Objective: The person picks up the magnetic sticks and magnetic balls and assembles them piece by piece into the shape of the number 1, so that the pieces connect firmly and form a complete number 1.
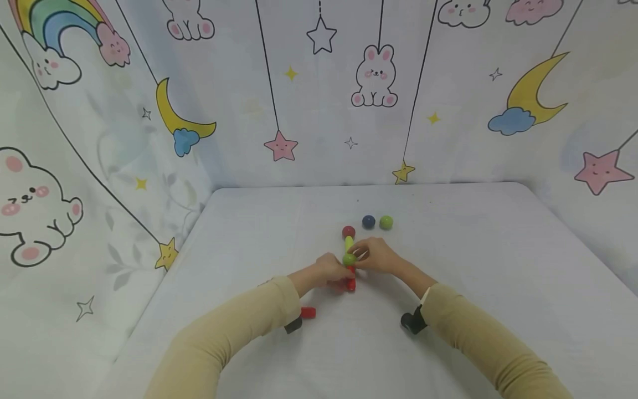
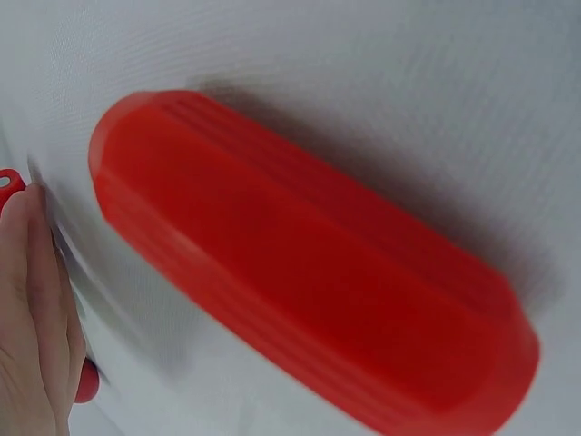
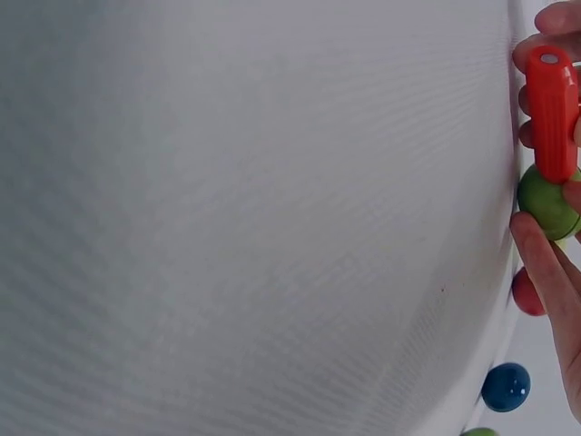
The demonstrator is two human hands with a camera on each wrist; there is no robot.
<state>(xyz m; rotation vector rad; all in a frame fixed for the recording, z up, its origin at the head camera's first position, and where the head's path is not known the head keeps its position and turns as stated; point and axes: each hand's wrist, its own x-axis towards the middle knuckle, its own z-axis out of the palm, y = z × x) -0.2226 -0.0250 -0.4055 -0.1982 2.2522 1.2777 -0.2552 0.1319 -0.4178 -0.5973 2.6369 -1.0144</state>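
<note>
Over the middle of the table my left hand (image 1: 331, 270) holds a red rod (image 1: 351, 285), its fingers seen on both sides of the rod in the right wrist view. Against the rod's far end sits a green ball (image 1: 349, 259), which my right hand (image 1: 375, 255) pinches from the right. Beyond this ball, a yellow-green rod (image 1: 349, 244) reaches to a red ball (image 1: 348, 231), all roughly in one line. How deep the red rod sits in the green ball (image 3: 543, 202) is hidden by fingers.
A second red rod (image 2: 309, 254) lies on the white cloth by the left wrist, partly hidden by the sleeve in the head view. A dark blue ball (image 1: 368, 221) and another green ball (image 1: 386, 222) rest behind the hands. A patterned curtain (image 1: 319, 111) surrounds the table.
</note>
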